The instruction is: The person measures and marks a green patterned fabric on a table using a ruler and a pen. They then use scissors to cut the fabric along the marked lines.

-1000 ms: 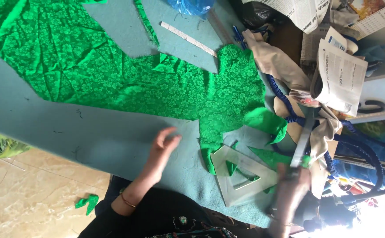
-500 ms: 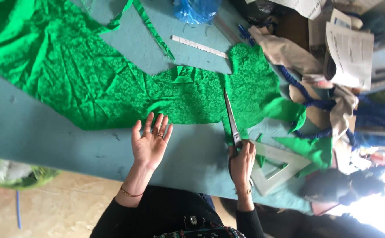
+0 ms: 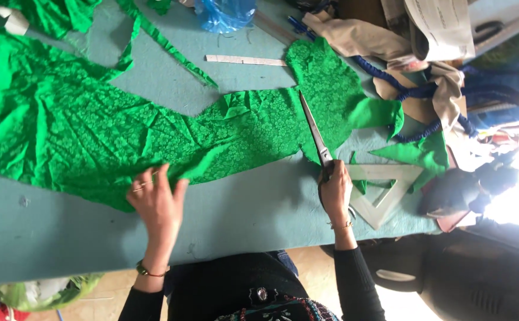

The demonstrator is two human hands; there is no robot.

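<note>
A large piece of green patterned fabric (image 3: 93, 137) lies spread over a blue-grey table (image 3: 253, 208). My left hand (image 3: 157, 202) rests flat on the fabric's near edge, fingers spread. My right hand (image 3: 335, 193) grips the handles of long scissors (image 3: 314, 132), whose blades lie on the fabric and point away from me. A clear plastic triangle ruler (image 3: 384, 193) lies just right of my right hand.
A white straight ruler (image 3: 244, 60) and a narrow green strip (image 3: 170, 47) lie farther back. A blue plastic bag (image 3: 226, 13) is at the far edge. Beige cloth (image 3: 360, 38), blue cord (image 3: 417, 92), papers (image 3: 441, 27) and green scraps (image 3: 417, 151) crowd the right side.
My left hand has moved left and down onto the fabric's near edge. My right hand still holds the scissors, blades lying on the cloth. The view has shifted.
</note>
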